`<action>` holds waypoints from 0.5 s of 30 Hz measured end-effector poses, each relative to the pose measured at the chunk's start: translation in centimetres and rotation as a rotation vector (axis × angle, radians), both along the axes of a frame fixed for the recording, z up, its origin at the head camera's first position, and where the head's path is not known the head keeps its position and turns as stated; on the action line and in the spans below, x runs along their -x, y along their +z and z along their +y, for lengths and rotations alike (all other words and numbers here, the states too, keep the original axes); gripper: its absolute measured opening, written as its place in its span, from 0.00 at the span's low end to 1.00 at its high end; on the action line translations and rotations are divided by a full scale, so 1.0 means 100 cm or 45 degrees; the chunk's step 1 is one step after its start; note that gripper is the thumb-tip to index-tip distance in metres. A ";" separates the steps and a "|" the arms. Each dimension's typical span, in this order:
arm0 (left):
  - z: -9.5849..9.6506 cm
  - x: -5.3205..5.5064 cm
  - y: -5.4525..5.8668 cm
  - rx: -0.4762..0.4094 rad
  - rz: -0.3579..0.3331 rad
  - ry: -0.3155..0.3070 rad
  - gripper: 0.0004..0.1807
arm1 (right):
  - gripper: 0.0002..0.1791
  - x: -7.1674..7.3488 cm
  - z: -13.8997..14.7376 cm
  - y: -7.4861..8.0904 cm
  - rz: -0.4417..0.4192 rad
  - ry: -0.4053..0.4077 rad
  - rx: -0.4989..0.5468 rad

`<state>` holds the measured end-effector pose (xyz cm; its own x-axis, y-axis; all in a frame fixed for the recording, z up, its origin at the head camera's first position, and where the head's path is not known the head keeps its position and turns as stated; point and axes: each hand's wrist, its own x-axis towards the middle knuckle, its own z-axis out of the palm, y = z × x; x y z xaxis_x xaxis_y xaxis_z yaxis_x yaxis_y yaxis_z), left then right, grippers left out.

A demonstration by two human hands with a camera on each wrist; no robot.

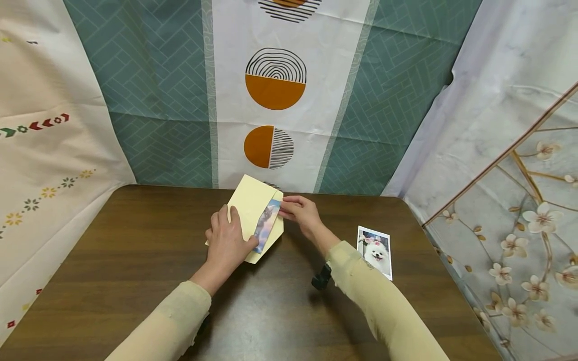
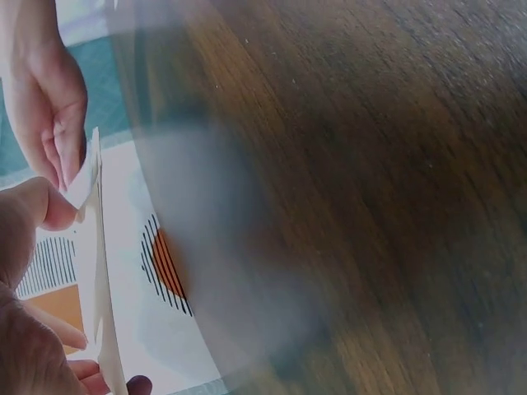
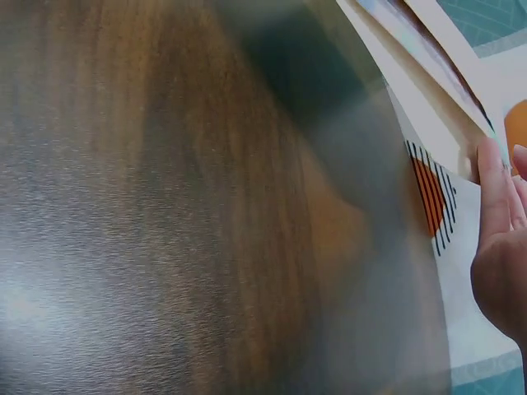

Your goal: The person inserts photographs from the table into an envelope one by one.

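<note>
Head view: L hand grips a cream envelope above the table; R hand pinches the photo by its upper corner, partly in the envelope's mouth. Dog pic lies apart, at R. L wrist view: L thumb & fingers close round the envelope, approx. edge-on. R wrist view: R fingers nearly together at the corner; a skewed push could prob. crease the photo or tear the mouth.

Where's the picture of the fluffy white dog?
In the head view, the white dog photo lies on the wood-grain table toward its right side, partly behind the right sleeve and to the right of the pale yellow envelope.
</note>
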<state>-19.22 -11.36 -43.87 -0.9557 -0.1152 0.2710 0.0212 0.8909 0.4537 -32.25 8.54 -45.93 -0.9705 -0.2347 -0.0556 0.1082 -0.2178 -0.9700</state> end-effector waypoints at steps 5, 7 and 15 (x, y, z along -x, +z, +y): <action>-0.001 0.000 0.000 -0.013 -0.008 0.005 0.53 | 0.14 -0.008 0.004 -0.004 -0.032 0.082 -0.057; -0.001 0.001 0.000 -0.011 -0.013 0.012 0.53 | 0.14 -0.010 0.004 -0.005 -0.025 0.112 -0.094; 0.000 0.000 -0.002 -0.008 -0.013 0.008 0.54 | 0.11 -0.005 0.000 -0.008 -0.019 0.093 -0.124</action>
